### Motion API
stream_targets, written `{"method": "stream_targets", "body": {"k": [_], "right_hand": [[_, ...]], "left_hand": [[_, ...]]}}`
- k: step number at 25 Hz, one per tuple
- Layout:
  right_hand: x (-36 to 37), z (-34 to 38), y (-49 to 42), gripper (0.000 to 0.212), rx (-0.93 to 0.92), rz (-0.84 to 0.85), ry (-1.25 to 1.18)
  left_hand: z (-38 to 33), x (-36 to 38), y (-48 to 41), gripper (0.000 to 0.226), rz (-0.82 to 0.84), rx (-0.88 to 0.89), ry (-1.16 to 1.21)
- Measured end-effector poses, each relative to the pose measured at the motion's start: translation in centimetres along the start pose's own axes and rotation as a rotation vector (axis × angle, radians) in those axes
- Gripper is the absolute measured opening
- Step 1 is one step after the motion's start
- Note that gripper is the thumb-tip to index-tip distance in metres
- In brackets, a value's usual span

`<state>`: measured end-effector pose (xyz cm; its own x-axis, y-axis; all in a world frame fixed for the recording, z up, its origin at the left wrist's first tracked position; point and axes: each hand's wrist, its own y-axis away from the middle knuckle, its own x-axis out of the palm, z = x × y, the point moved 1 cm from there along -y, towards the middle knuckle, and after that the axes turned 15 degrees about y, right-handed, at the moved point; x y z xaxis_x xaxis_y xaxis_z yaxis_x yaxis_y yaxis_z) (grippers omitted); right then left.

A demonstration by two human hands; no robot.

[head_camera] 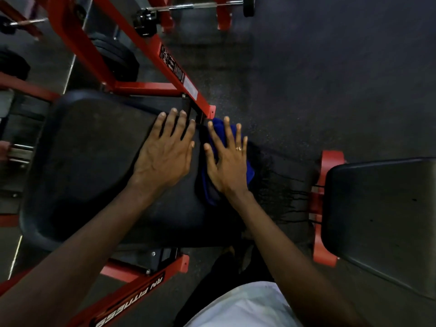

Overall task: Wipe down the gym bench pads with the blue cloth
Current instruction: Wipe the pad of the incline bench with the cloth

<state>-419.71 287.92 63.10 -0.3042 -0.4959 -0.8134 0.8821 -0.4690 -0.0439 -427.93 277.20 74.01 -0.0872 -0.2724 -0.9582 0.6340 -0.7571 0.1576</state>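
Observation:
A large black bench pad (94, 161) lies below me, set in a red frame. My left hand (165, 152) rests flat on the pad's right part, fingers straight and spread. Just to its right, my right hand (227, 159) presses flat on the blue cloth (250, 171), which sits crumpled at the pad's right edge and shows around my palm and fingers. A ring is on one finger of the right hand. A second black pad (382, 218) stands apart at the right on a red bracket.
Red frame bars (181, 79) run diagonally from the top left to just above my hands, and another (132, 300) passes below the pad. Weight plates (118, 60) and a barbell (195, 6) sit at the back. Dark rubber floor (318, 79) lies to the right.

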Motion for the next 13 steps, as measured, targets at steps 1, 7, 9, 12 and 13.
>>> {"method": "stream_targets", "body": {"k": [1, 7, 9, 12, 13], "right_hand": [[0.0, -0.4, -0.6, 0.056, -0.011, -0.014, 0.031], [0.5, -1.4, 1.8, 0.056, -0.142, -0.062, 0.042], [0.4, -1.3, 1.5, 0.055, -0.154, -0.058, 0.039], [0.2, -1.2, 0.3, 0.055, -0.229, -0.092, 0.007], [0.2, -1.2, 0.1, 0.054, -0.225, -0.093, -0.013]], "left_hand": [[0.0, 0.0, 0.0, 0.059, 0.010, -0.001, -0.006], [-0.2, -0.1, -0.1, 0.060, 0.010, -0.005, 0.037], [-0.1, 0.0, -0.1, 0.061, 0.017, -0.006, 0.016], [0.0, 0.1, -0.2, 0.061, 0.026, -0.010, 0.006], [0.0, 0.1, -0.2, 0.061, 0.024, -0.010, 0.008]]}}
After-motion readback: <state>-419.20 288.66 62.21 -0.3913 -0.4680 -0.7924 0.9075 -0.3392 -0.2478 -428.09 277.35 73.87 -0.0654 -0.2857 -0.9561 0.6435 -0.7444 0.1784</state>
